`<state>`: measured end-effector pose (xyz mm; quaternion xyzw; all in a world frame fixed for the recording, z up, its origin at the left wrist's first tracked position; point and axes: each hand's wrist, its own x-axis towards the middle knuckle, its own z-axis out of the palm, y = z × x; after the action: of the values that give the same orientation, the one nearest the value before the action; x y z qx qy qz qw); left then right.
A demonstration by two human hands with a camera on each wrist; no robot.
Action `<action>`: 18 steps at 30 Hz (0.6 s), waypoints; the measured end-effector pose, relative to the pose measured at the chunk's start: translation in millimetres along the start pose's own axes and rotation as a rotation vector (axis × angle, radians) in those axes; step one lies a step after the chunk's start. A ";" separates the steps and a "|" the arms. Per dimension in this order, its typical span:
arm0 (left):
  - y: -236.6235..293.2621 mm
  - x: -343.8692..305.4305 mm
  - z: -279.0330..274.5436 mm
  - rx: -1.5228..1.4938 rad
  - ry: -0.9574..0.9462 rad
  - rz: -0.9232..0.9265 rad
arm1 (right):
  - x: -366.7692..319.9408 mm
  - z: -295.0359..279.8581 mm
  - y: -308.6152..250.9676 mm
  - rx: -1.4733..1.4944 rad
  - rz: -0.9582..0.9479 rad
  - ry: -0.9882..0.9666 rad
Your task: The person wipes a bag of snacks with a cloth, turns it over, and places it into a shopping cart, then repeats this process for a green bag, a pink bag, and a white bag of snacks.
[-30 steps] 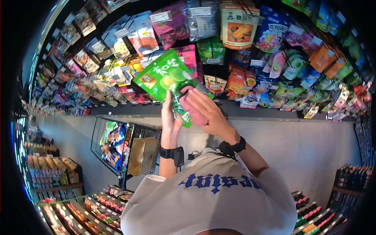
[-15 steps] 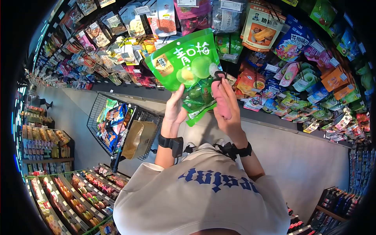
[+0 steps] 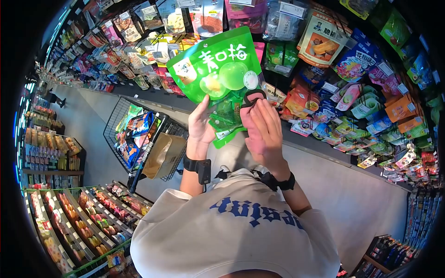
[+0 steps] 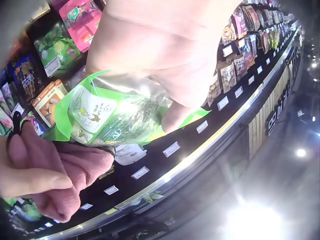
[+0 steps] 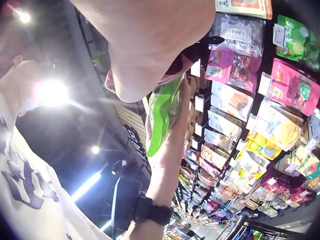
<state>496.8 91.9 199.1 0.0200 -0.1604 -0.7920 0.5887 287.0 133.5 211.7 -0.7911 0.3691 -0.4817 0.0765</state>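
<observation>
In the head view my left hand [image 3: 200, 125] grips a green snack bag [image 3: 220, 69] by its lower left edge, thumb on the front. The bag has white lettering, pictures of green plums and a clear lower part. My right hand [image 3: 269, 134] holds a pink cloth [image 3: 252, 127] with a dark loop at its top, close by the bag's lower right side. In the left wrist view the bag's back [image 4: 95, 112] shows a white label, with the bunched cloth [image 4: 70, 172] beside it. The right wrist view shows the bag's green edge [image 5: 162, 120] below my right hand [image 5: 155, 45].
Ahead runs a rack of hanging snack bags [image 3: 320, 41] with price tags. A black wire shopping cart [image 3: 116, 125] to the left carries several packages and a brown paper bag [image 3: 164, 155]. Sloped shelves [image 3: 83, 222] stand behind on the left.
My right hand and the cloth have moved from across the bag's front to its right side, uncovering more of the front. The head view has turned, shifting the cart and rack.
</observation>
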 end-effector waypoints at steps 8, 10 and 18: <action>6.0 -4.9 0.4 0.027 0.014 0.024 | 1.9 4.5 -5.0 0.010 -0.007 -0.019; 8.2 -7.0 -1.5 0.003 -0.004 0.022 | 1.7 7.8 -4.7 0.004 -0.021 -0.021; 15.5 -8.2 11.3 -0.051 0.028 0.082 | 7.9 23.9 -16.4 0.115 -0.044 -0.143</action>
<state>511.1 98.3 212.8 0.0093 -0.1327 -0.7707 0.6231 317.1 134.4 212.5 -0.8257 0.3168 -0.4461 0.1374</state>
